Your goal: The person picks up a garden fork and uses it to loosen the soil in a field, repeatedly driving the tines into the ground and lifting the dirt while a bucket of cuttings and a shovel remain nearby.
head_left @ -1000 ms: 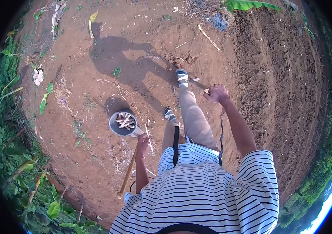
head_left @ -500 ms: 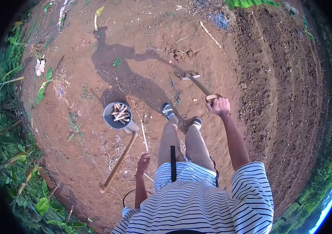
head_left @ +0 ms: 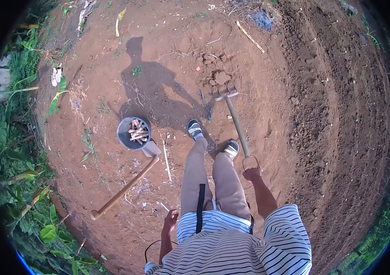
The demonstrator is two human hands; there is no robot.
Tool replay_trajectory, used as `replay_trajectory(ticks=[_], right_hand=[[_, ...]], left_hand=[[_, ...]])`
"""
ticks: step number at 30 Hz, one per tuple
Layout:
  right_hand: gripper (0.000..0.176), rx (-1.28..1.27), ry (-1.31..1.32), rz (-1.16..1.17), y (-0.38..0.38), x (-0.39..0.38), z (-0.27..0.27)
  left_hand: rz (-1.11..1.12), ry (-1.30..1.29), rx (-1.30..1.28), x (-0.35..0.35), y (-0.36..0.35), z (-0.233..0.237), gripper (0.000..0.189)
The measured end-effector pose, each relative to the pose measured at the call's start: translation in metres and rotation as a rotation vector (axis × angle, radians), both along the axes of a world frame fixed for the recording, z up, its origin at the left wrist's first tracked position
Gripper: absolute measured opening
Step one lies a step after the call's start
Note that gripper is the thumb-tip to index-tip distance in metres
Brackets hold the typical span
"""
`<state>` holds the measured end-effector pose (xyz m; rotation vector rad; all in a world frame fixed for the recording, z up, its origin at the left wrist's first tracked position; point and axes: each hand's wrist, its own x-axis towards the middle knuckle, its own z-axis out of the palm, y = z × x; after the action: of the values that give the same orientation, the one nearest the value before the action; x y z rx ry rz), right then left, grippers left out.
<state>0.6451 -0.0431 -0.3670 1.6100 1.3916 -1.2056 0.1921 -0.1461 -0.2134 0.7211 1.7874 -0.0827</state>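
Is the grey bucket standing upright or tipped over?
Upright: the bucket shows its round open mouth to the camera above, and pale stick pieces rest inside it.

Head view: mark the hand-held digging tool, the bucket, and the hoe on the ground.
digging tool [head_left: 237, 121], head view, middle of its shaft.
bucket [head_left: 122, 137], head view, left inner wall.
hoe [head_left: 125, 187], head view, middle of its wooden handle.

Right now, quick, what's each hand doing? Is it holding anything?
Left hand: open, holding nothing.
Right hand: closed around the top grip of the garden fork.
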Motion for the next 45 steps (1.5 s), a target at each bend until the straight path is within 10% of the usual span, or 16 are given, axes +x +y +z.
replay_trajectory(ticks=[6, 15, 24, 29, 33, 36, 45], right_hand=[[0.047, 0.122, 0.112, 0.135, 0.095, 0.019, 0.094], [0.046, 1.057, 0.333, 0.212, 0.388, 0.052, 0.269], [0.051, 1.101, 0.322, 0.307, 0.378, 0.055, 0.532], [0.049, 0.982, 0.181, 0.236, 0.381, 0.055, 0.461], [0.046, 0.754, -0.042, 0.199, 0.361, 0.041, 0.269], [0.048, 0.744, -0.016, 0.225, 0.357, 0.041, 0.265], [0.064, 0.608, -0.042, 0.122, 0.358, 0.037, 0.283]], left_hand=[[0.025, -0.080, 0.131, 0.014, -0.012, 0.025, 0.028], [0.346, -0.121, 0.083, 0.025, 0.032, 0.037, 0.028], [0.249, -0.201, 0.005, 0.017, 0.015, 0.004, 0.030], [0.240, -0.084, -0.013, 0.019, 0.038, 0.053, 0.033], [0.299, -0.042, 0.081, 0.008, 0.049, 0.091, 0.036], [0.572, 0.036, 0.185, 0.009, 0.050, 0.106, 0.038], [0.390, -0.108, -0.015, 0.045, 0.047, 0.061, 0.039]])
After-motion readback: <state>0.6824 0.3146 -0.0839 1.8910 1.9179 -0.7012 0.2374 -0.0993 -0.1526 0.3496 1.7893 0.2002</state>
